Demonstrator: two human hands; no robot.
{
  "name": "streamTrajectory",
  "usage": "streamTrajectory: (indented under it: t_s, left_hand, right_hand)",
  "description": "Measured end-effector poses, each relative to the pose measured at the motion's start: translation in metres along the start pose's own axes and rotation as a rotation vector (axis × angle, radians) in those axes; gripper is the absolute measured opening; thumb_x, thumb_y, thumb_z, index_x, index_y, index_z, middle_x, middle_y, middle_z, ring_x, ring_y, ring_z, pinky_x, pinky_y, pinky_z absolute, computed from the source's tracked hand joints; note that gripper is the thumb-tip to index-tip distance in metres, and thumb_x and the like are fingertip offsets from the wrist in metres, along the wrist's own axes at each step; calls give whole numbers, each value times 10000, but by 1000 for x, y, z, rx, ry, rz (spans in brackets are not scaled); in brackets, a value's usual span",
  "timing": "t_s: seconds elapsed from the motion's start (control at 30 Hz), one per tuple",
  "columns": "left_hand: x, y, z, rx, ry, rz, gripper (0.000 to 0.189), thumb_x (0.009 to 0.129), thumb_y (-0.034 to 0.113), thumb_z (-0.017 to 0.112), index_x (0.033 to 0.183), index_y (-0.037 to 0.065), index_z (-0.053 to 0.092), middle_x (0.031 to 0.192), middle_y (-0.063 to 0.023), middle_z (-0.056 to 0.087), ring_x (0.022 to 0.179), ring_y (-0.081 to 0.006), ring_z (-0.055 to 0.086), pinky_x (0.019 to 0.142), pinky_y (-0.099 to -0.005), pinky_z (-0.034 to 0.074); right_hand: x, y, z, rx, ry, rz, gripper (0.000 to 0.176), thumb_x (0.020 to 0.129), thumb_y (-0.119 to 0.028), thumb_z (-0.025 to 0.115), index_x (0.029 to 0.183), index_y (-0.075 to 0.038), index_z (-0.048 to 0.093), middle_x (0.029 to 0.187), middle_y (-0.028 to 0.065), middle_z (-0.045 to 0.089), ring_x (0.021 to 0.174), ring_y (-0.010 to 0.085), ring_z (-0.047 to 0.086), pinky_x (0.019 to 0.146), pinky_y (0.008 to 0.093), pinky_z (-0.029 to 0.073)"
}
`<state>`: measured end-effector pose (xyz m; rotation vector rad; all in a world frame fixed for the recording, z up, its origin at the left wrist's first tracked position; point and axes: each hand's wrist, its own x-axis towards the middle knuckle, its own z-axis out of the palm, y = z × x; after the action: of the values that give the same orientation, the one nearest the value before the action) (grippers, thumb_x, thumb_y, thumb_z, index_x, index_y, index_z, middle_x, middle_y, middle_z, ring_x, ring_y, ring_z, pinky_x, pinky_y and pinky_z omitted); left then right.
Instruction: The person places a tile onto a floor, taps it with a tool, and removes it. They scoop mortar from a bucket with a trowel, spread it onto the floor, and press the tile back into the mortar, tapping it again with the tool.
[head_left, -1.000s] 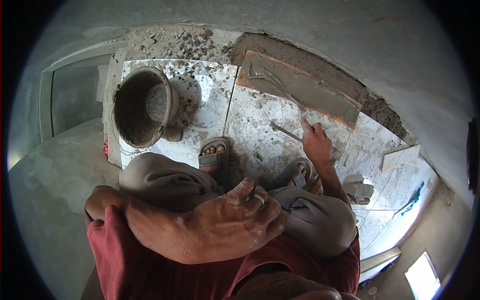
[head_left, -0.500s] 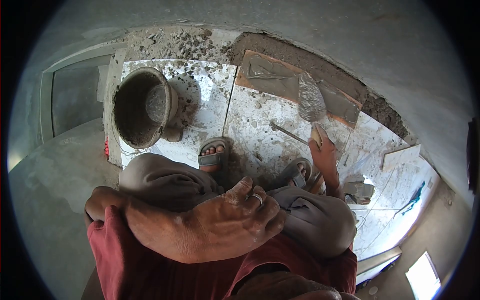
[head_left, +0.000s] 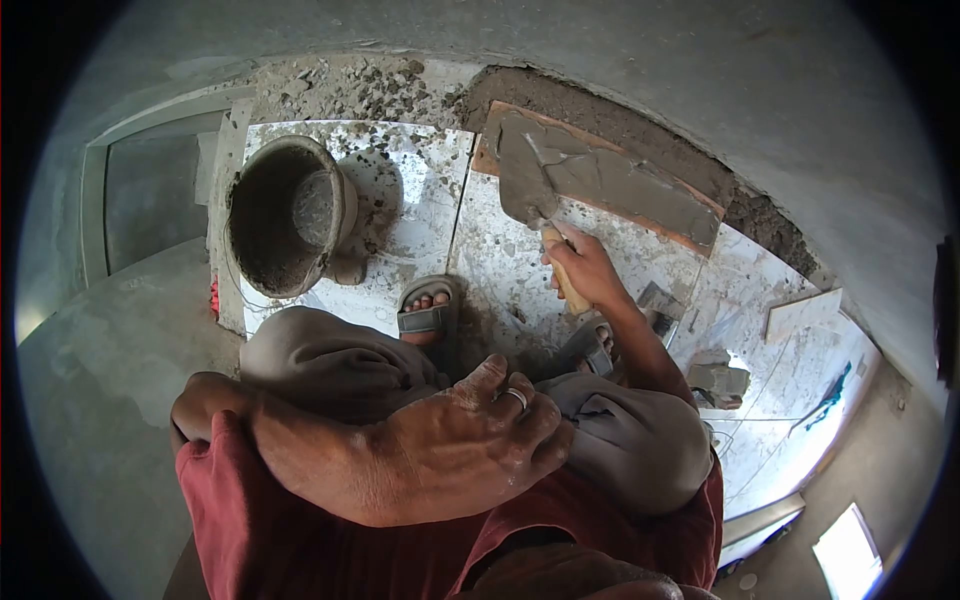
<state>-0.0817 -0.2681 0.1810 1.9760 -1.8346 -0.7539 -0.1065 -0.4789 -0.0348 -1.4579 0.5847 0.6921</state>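
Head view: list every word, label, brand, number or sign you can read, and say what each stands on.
None: no readable text shows anywhere in this view.
The bucket, the trowel in the right hand and the mortar-covered tile show no lettering.
The small red thing left of the bucket and the blue thing at right are too small to tell.

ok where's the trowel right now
In the head view, the trowel is upper centre, gripped in the right hand, its blade on the left end of the mortar-coated tile, right of the bucket.
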Motion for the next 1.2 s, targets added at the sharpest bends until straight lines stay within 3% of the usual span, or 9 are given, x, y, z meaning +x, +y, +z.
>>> streamTrajectory:
  t_s: [0.07, 0.13, 0.23, 0.57, 0.73, 0.93, 1.07, 1.13, 1.2]
  left_hand:
    - [0, 1, 0, 15, 7, 15, 296, 828, 131, 483, 1088, 34, 586, 1000, -139, 581, 980, -283, 596, 892, -453, 464]
    - [0, 0, 0, -10, -27, 8, 296, 828, 135, 484, 1087, 35, 585, 999, -139, 581, 978, -282, 600, 890, -449, 466]
    - [-1, -1, -2, -1, -26, 8, 295, 823, 135, 488, 1082, 35, 587, 991, -136, 581, 970, -278, 604, 882, -444, 471]
    - [-4, 1, 1, 26, 24, 3, 298, 815, 158, 488, 1073, 54, 598, 979, -121, 581, 951, -266, 609, 866, -436, 478]
    - [-3, 0, 2, 25, 15, 14, 295, 824, 160, 482, 1076, 62, 599, 979, -120, 581, 958, -266, 604, 870, -436, 469]
    - [3, 0, 0, 39, -45, 41, 307, 841, 148, 473, 1109, 35, 571, 1000, -138, 576, 962, -278, 603, 871, -443, 469]
    - [3, 0, -1, 13, -83, 32, 313, 846, 147, 469, 1117, 19, 562, 1013, -144, 572, 963, -287, 604, 875, -449, 467]
    - [1, 0, -1, 30, -43, 26, 314, 847, 143, 464, 1118, 17, 560, 1021, -146, 569, 969, -294, 603, 880, -457, 467]
    - [1, 0, -1, 12, -49, 22, 315, 847, 141, 462, 1120, 17, 559, 1024, -149, 568, 974, -296, 602, 883, -459, 468]
  right_hand:
    - [4, 7, 0, -105, -28, 9, 502, 867, -194, 508, 1322, -7, 405, 880, 130, 606, 605, 219, 607, 526, 329, 505]
    - [11, 23, 1, -800, 248, -419, 459, 834, -167, 487, 1240, 40, 430, 899, 228, 590, 691, 391, 603, 644, 453, 498]
    - [-4, 28, -6, -894, 359, -327, 481, 827, -153, 476, 1262, 39, 408, 941, 292, 578, 852, 480, 560, 792, 506, 450]
    - [-36, 27, -32, -847, 378, -115, 495, 830, -148, 471, 1277, 48, 390, 1004, 312, 575, 933, 467, 561, 839, 489, 447]
    - [-34, 32, -26, -707, 413, -416, 491, 819, -130, 477, 1271, 44, 396, 1048, 311, 562, 954, 465, 557, 865, 469, 445]
    - [9, 6, 8, -701, 310, -375, 521, 810, -115, 473, 1296, 55, 397, 1210, 323, 485, 1169, 428, 454, 1004, 397, 363]
    - [18, 1, 14, -775, 299, -385, 533, 826, -135, 474, 1320, 39, 373, 1136, 276, 554, 990, 381, 591, 847, 407, 488]
    - [4, -18, 12, -180, 21, 26, 556, 843, -160, 485, 1346, 27, 341, 981, 186, 588, 697, 243, 626, 564, 365, 527]
    - [3, -11, 10, -56, 5, 15, 565, 846, -161, 487, 1360, 12, 330, 915, 145, 570, 606, 187, 575, 484, 329, 491]
